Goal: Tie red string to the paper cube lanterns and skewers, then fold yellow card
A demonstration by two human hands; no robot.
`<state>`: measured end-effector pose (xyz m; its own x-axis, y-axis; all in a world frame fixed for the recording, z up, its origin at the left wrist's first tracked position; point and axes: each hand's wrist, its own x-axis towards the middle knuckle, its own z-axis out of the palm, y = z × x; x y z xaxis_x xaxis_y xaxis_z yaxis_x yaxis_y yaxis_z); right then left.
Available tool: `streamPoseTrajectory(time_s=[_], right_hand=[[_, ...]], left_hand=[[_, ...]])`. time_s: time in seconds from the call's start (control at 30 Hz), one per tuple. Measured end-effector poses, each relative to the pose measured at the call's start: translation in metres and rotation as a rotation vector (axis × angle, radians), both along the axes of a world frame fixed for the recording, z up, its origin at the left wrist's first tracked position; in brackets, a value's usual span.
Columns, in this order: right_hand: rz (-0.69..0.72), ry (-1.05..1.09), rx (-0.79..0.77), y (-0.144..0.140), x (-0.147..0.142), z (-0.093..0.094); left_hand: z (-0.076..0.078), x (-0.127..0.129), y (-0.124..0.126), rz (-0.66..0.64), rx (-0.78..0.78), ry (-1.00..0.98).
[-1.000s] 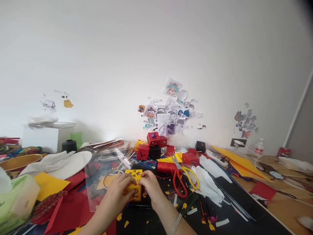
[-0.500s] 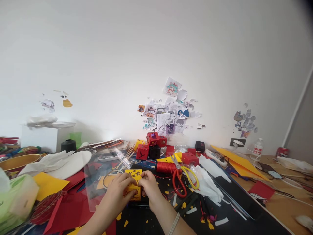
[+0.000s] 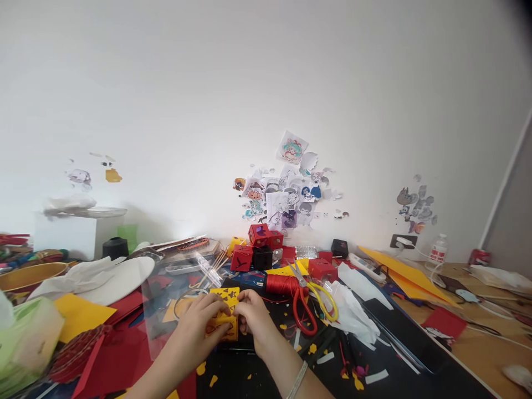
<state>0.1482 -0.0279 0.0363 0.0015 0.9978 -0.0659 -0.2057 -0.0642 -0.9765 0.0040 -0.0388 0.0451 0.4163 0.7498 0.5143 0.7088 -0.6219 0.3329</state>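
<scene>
A yellow paper box (image 3: 228, 297) with dark cut-out or drawn shapes sits between my hands at the front middle of the table. My left hand (image 3: 205, 321) is closed round its left side, fingers over the top and thumb on the near face. At the box's right edge, my right hand (image 3: 252, 315) has its fingers bent in a pinch; whether a small piece lies between them is hidden. Just to the right are scissors (image 3: 305, 305) with one red and one yellow handle, and a spool of red thread (image 3: 282, 285). Yellow paper scraps (image 3: 213, 380) lie on the black mat around the hands.
Red boxes (image 3: 260, 235) and a black box (image 3: 262, 258) are stacked against the wall. A crumpled white plastic bag (image 3: 353, 313) and a black phone-like slab (image 3: 401, 335) lie right. Red paper (image 3: 114, 354) and a green tissue pack (image 3: 33, 338) are left. A bottle (image 3: 439, 250) stands far right.
Almost nothing differs. My left hand and the yellow box have shifted very slightly left, along with a small shift of the view.
</scene>
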Motion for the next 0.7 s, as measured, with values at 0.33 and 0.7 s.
streamPoseTrajectory(time_s=[0.33, 0.7], right_hand=[[0.016, -0.068, 0.021, 0.009, 0.002, -0.011], [0.076, -0.232, 0.063, 0.011, 0.026, 0.003]], left_hand=[[0.001, 0.0, 0.002, -0.038, 0.107, 0.08], [-0.026, -0.015, 0.025, 0.14, 0.042, -0.243]])
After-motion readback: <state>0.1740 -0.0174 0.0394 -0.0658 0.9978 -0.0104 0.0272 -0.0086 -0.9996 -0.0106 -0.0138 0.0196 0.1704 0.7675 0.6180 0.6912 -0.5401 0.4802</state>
